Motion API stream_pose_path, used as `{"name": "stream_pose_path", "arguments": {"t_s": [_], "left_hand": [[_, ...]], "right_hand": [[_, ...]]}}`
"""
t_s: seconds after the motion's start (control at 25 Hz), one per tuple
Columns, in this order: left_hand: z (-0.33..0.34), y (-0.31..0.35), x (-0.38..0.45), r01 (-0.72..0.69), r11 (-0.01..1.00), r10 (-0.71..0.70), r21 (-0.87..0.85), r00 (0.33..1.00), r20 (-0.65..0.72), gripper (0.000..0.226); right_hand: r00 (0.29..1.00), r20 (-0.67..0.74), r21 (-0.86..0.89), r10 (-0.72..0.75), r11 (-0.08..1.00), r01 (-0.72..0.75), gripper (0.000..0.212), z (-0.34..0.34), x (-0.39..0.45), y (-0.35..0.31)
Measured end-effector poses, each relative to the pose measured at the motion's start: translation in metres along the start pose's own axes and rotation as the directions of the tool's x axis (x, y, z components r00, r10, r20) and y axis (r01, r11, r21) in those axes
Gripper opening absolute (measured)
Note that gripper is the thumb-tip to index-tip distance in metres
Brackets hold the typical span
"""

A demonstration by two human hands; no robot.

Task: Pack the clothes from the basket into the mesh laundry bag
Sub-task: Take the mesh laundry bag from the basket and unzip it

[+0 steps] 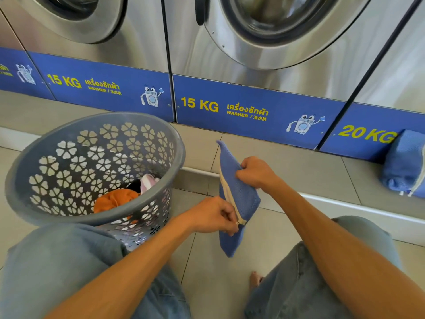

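A blue mesh laundry bag (239,196) with a cream zipper hangs flat in the air between my hands. My right hand (254,172) grips its upper part. My left hand (217,218) pinches the zipper pull near the bag's lower end. To the left stands a grey plastic basket (161,199) with flower-shaped holes, tilted towards me. Inside it lie an orange garment (115,200), a black piece (135,185) and a pink-and-white piece (148,181).
Steel washing machines (276,54) with blue labelled panels stand on a raised tiled step (299,171) straight ahead. A second, filled blue mesh bag (404,164) leans against the panel at the right. My knees in jeans and one bare foot (255,278) are on the tiled floor.
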State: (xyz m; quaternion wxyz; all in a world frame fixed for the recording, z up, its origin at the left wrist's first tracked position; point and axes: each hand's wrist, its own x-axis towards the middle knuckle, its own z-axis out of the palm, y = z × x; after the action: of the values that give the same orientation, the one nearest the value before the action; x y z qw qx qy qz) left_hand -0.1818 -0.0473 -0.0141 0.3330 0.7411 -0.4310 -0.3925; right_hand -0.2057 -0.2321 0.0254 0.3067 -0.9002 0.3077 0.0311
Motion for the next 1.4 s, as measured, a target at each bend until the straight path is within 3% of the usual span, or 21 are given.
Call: {"name": "stream_pose_path", "arguments": {"t_s": [0.08, 0.2, 0.36, 0.48, 0.6, 0.72, 0.84, 0.96, 1.12, 1.28, 1.4], "left_hand": [[0.001, 0.005, -0.004, -0.008, 1.000, 0.007, 0.027, 0.999, 0.040, 0.011], [-0.018, 0.007, -0.010, 0.133, 0.991, -0.134, 0.022, 0.989, 0.055, 0.030], [-0.046, -0.001, -0.012, 0.246, 0.940, -0.308, -0.237, 0.911, -0.275, 0.022], [-0.041, -0.007, -0.009, 0.218, 0.902, -0.359, -0.373, 0.859, -0.365, 0.036], [-0.034, -0.011, -0.002, 0.227, 0.953, -0.290, -0.200, 0.875, -0.388, 0.028], [-0.033, -0.020, 0.002, 0.323, 0.946, -0.291, 0.011, 0.865, -0.408, 0.031], [-0.031, -0.023, 0.003, 0.381, 0.922, -0.319, 0.064, 0.844, -0.432, 0.034], [-0.036, -0.020, 0.007, 0.444, 0.892, -0.346, 0.085, 0.792, -0.502, 0.018], [-0.041, -0.018, 0.013, 0.440, 0.897, -0.369, 0.024, 0.779, -0.507, 0.014], [-0.037, -0.027, 0.016, 0.407, 0.910, -0.298, 0.084, 0.780, -0.550, 0.054], [-0.039, -0.034, 0.014, 0.464, 0.856, -0.264, 0.226, 0.770, -0.581, 0.025]], "right_hand": [[0.999, -0.016, -0.052, -0.039, 0.998, 0.038, 0.018, 0.008, 0.000, -0.001], [0.982, -0.124, -0.032, -0.139, 0.990, 0.136, 0.019, 0.014, 0.000, -0.007], [0.971, -0.136, -0.028, -0.194, 0.981, 0.192, 0.013, 0.011, -0.007, -0.021], [0.971, -0.082, 0.021, -0.223, 0.974, 0.225, 0.013, 0.014, -0.020, -0.034], [0.962, -0.097, 0.076, -0.255, 0.962, 0.262, 0.017, 0.018, -0.030, -0.038], [0.943, -0.199, -0.011, -0.266, 0.963, 0.269, 0.018, 0.018, -0.034, -0.030], [0.929, -0.287, -0.111, -0.231, 0.972, 0.207, 0.024, 0.017, -0.034, -0.017], [0.908, -0.322, -0.195, -0.268, 0.957, 0.213, 0.024, 0.016, -0.030, -0.010], [0.958, -0.192, -0.229, -0.215, 0.959, 0.169, 0.032, 0.024, -0.018, -0.013], [0.975, 0.082, -0.257, -0.207, 0.941, 0.222, 0.053, 0.040, -0.016, -0.009], [0.992, 0.034, -0.405, -0.119, 0.906, 0.123, 0.055, 0.039, -0.011, -0.001]]}}
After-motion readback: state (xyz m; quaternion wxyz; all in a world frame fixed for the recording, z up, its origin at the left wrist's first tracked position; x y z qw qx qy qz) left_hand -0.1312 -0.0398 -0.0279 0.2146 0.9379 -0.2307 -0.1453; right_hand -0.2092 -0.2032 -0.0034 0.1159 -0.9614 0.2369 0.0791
